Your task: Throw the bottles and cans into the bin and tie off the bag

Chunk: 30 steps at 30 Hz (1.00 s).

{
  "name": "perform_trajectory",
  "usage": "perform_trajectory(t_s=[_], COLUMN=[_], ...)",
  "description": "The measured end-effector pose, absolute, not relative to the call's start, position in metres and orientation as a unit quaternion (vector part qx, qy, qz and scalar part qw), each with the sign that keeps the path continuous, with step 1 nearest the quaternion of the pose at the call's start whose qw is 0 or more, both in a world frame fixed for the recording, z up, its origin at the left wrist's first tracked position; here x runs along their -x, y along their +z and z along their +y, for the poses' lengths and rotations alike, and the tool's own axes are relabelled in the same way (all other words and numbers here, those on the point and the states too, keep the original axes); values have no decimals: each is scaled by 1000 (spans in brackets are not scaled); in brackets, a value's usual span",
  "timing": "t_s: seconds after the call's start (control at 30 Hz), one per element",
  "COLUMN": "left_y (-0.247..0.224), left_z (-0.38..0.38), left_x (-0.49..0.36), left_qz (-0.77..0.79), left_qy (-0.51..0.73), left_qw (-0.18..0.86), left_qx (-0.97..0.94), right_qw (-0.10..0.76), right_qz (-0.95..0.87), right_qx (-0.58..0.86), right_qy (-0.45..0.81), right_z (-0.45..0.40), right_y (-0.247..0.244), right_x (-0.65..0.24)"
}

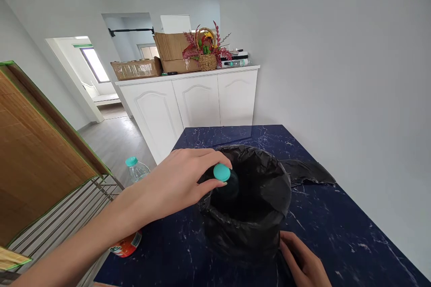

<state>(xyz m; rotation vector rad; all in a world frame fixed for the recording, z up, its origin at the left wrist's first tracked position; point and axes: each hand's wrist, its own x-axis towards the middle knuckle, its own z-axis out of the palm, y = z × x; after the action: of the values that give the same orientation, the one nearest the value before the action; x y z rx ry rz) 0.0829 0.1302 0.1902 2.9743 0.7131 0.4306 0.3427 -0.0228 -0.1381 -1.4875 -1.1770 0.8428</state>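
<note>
Bin (245, 237), lined, bottle (222, 173) at mouth, in left grip (188, 172)

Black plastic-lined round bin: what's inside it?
Its crinkled black plastic liner shows, and, at the opening, a teal round bottle cap pinched by the left hand. The bottom is too dark to see; hand and cap cover part.

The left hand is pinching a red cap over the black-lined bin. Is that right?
Not quite: the cap is turquoise, not red, as the head view shows. The left hand is indeed pinching it over the black-lined bin.
</note>
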Motion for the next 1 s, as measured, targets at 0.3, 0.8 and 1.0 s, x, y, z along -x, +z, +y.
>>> perform_trajectory(t_s=[0.3,0.8,1.0], left_y=[180,165,156], left_z=[144,170,209], left_x=[-97,-36,58], left_qz=[246,330,503], left_qy=[65,222,172], left_qw=[42,-26,-165], left_qx=[-966,-917,-831], right_qw=[492,472,482], right_qz=[-502,-491,-469], right_qx=[633,642,652], right_qy=[324,352,349], right_z=[-24,-26,-27], right_y=[-146,-143,-144], right_x=[-346,-346,-346])
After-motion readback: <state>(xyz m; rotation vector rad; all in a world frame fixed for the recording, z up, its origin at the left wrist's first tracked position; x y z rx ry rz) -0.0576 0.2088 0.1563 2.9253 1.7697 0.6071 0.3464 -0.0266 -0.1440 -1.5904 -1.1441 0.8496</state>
